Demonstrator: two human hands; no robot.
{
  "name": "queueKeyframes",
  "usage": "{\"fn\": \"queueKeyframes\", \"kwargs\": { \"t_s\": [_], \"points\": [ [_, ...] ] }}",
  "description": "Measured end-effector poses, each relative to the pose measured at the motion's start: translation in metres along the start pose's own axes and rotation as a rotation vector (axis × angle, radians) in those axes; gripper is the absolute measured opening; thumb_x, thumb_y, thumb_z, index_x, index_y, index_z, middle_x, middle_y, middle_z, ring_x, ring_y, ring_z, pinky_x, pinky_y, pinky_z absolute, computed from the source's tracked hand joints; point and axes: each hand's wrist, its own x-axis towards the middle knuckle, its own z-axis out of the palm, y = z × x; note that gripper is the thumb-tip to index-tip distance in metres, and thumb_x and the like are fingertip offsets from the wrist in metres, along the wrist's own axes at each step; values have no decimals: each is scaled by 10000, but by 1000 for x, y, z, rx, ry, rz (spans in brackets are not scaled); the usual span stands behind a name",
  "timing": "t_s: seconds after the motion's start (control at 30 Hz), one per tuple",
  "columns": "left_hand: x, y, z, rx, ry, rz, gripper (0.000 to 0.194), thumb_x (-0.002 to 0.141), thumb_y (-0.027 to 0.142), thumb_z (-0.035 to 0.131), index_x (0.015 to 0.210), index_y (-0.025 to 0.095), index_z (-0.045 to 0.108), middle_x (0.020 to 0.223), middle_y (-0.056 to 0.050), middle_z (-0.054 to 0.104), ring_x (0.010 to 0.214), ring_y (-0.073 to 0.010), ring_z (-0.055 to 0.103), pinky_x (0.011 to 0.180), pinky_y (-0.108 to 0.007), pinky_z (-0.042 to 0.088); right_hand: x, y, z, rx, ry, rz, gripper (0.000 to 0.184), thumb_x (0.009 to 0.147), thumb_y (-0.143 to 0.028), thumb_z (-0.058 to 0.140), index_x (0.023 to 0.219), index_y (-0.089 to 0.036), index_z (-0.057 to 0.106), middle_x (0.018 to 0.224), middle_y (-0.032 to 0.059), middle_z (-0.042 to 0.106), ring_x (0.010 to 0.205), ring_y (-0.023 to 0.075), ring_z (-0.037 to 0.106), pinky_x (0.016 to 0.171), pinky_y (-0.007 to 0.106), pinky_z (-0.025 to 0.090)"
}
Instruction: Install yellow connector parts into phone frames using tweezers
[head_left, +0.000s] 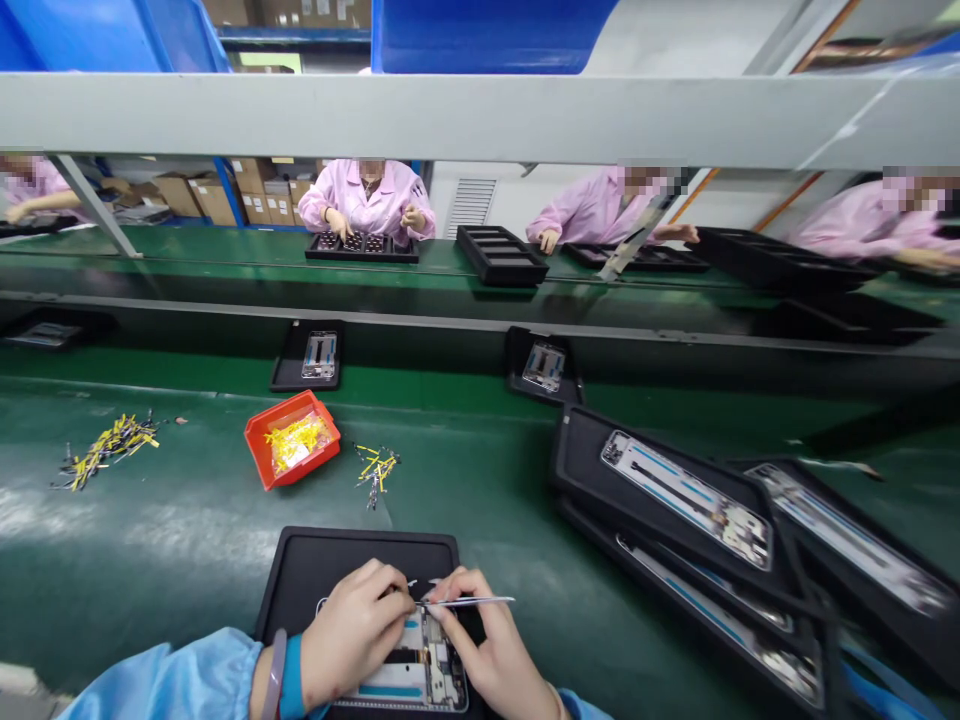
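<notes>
Our left hand [352, 630] steadies the silver phone frame [420, 675] in its black plastic tray [300, 575]; right hand [491, 655] pinches slim metal tweezers [469, 601] over it. Orange parts bin [292, 438] sits near for reach.

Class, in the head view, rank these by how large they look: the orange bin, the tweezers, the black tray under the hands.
1. black tray
2. orange bin
3. tweezers
The bin lies farther away, so its true size is unsure.
</notes>
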Motion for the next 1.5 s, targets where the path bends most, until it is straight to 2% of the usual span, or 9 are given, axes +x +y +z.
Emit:
{"fn": "queueKeyframes", "kwargs": {
  "t_s": [0.23,0.43,0.8,0.9,1.03,1.1,1.23,1.4,1.5],
  "points": [
    [-2,0,-1,151,60,152,330,994,161,315,892,177,629,783,-44,637,667,-140,566,582,-221,490,0,-2,2,-32,19,-24,148,968,-344,490,873,-236,525,766,38,623,715,200,630,663,292,506],
    [-4,3,-1,237,62,173,393,1022,186,246,890,155,615,793,-50,636,673,-144,567,582,-236,488,-4,0,3,-21,14,-47,56,962,-260,489,914,-252,517,803,20,620,742,186,626,687,263,495],
    [-3,11,-3,399,-64,266,349,998,108,250,937,98,593,863,-82,649,713,-179,589,647,-297,485,-3,-1,1,5,-79,-77,66,984,-229,458,971,-250,519,859,38,630,783,182,636,710,271,510],
    [-5,10,-2,452,-104,277,232,978,114,357,1005,81,585,931,-94,657,749,-182,587,678,-298,466,2,-10,-9,48,9,-81,72,992,-275,468,949,-256,523,837,36,623,783,189,641,703,288,527],
    [-8,8,1,501,-83,336,151,946,150,472,1025,75,577,1017,-104,650,821,-189,578,727,-302,440,11,-28,-30,160,247,-101,35,974,-280,524,951,-268,500,836,19,603,817,195,652,733,317,549],
    [-7,6,0,466,-52,320,125,944,161,475,975,95,577,973,-79,652,771,-177,569,695,-295,437,13,-32,-33,156,258,-81,56,958,-303,555,951,-265,515,841,19,607,819,196,659,738,317,553],
    [-3,5,-4,356,-41,248,165,962,180,418,876,140,553,836,-36,630,665,-159,549,604,-281,430,9,-23,-20,107,136,47,161,933,-401,574,934,-243,546,824,30,633,787,204,673,717,310,554],
    [0,7,-7,378,-65,276,202,973,144,360,903,135,549,849,-51,634,680,-165,566,610,-288,448,8,-11,-4,143,141,129,257,905,-483,582,911,-232,532,828,45,651,807,213,670,739,321,555],
    [1,5,-8,298,-85,204,155,944,126,403,888,158,544,834,-38,625,668,-163,569,618,-283,464,12,-9,2,194,139,135,272,903,-494,585,918,-231,517,830,45,654,810,209,673,742,318,560]
  ]
}}
